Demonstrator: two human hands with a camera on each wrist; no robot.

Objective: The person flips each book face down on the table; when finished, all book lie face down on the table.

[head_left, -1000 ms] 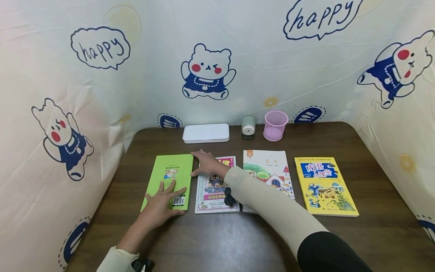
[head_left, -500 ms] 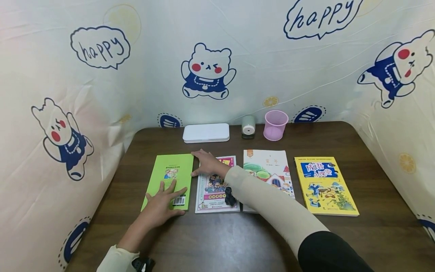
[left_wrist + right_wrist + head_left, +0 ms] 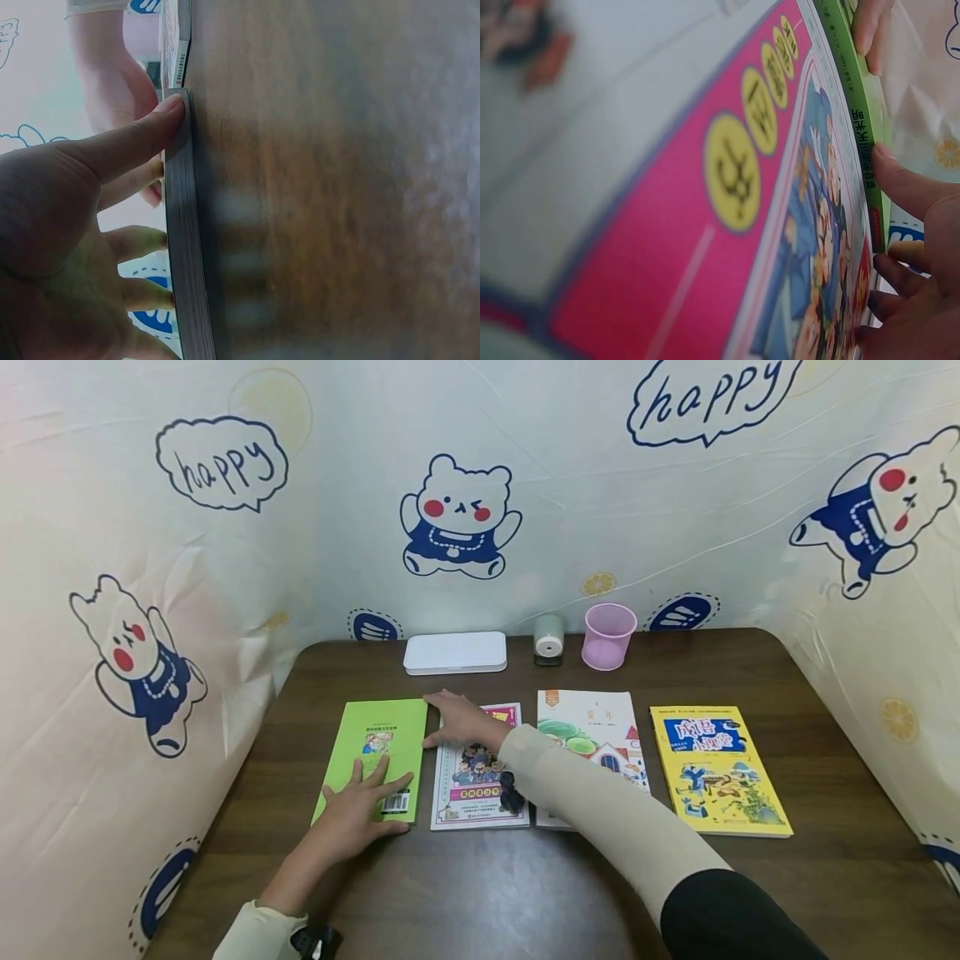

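Hardly anything has moved since the earlier frames: both hands keep their places at the green book (image 3: 397, 752), and the row of four books lies as it did. The green book rests flat on the dark wooden table (image 3: 480, 893), at the row's left end, its barcode toward the person. The left hand (image 3: 352, 814) is spread over its near part, unclenched, with fingers apart on the cover; the left wrist view shows the thumb pressed against the page edges at the near side. The right hand (image 3: 465, 722) reaches across to the book's far right corner, grasping nothing that can be seen; in the right wrist view its thumb touches the green spine and the other fingers are bent slightly beside the corner. Just right of the green book lies the pink-bordered book (image 3: 468, 793), partly covered by the right hand and wrist. Next comes the white book (image 3: 600, 727), crossed by the cream right sleeve (image 3: 600, 802); whether the sleeve touches it I cannot tell. The yellow book (image 3: 720, 772) ends the row, slightly turned. Behind the books stand a white flat case (image 3: 455, 653), a small pale green device (image 3: 548, 639) and a pink cup (image 3: 607, 639), before a cloth (image 3: 337, 527) printed with bears.
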